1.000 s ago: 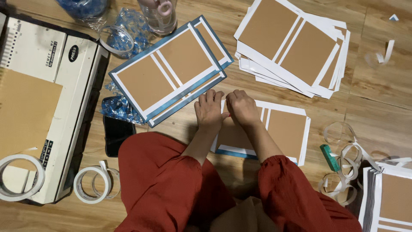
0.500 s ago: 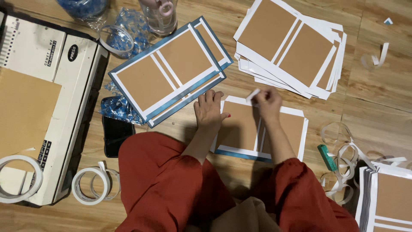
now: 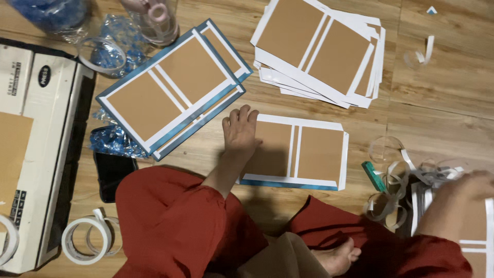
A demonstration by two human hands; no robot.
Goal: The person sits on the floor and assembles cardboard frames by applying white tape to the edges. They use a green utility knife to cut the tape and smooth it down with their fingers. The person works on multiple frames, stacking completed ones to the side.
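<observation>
My left hand (image 3: 240,133) lies flat, fingers spread, on the left panel of the brown-and-white cover sheet (image 3: 303,152) on the wooden floor (image 3: 442,108) before my knees, gripping nothing. My right hand (image 3: 471,186) is blurred at the frame's right edge, over a tangle of peeled tape strips (image 3: 406,180); I cannot tell whether its fingers hold anything

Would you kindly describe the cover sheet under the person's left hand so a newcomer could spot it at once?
On the wooden floor, just ahead of the red-clad knees, the left hand presses one brown cover sheet with two panels and white borders. Unlike the blue-edged stack and the white-edged pile beyond, it lies singly.
</observation>
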